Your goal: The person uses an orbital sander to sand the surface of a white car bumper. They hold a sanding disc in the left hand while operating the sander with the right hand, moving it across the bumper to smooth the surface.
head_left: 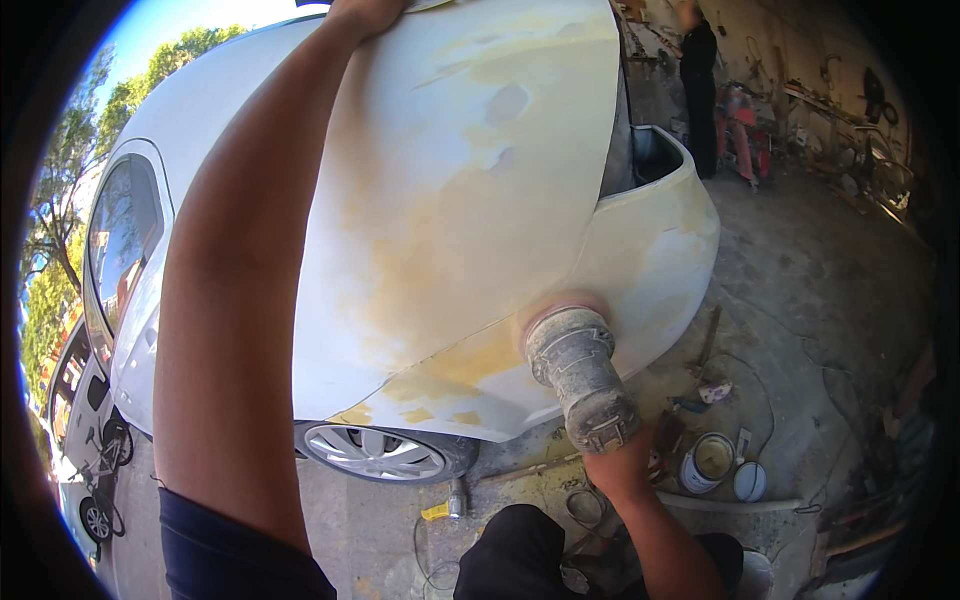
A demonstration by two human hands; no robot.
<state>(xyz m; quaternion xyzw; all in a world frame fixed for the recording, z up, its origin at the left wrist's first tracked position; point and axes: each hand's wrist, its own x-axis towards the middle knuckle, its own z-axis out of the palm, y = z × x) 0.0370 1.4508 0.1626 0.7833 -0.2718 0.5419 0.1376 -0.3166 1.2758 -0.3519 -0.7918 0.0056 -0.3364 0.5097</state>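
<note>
A white car's rear side [400, 240] fills the middle, its paint dull with yellowish-brown filler patches. My right hand [622, 466] grips a dusty grey power sander [580, 370] from below. The sander's reddish round pad [575, 303] lies against the panel beside the bumper seam. My left arm reaches up across the car, and my left hand [368, 12] rests on the upper bodywork at the top edge of the view. Its fingers are cut off there. An open light recess [655, 165] shows at the car's corner.
Beneath the car is a silver-spoked wheel [375, 453]. A bucket of beige paste [710, 460], a round lid [750, 481], cables and a yellow-and-grey tool [447, 504] lie on the floor. Another person [698, 85] in dark clothing stands at the far right. A bicycle [103, 475] is at left.
</note>
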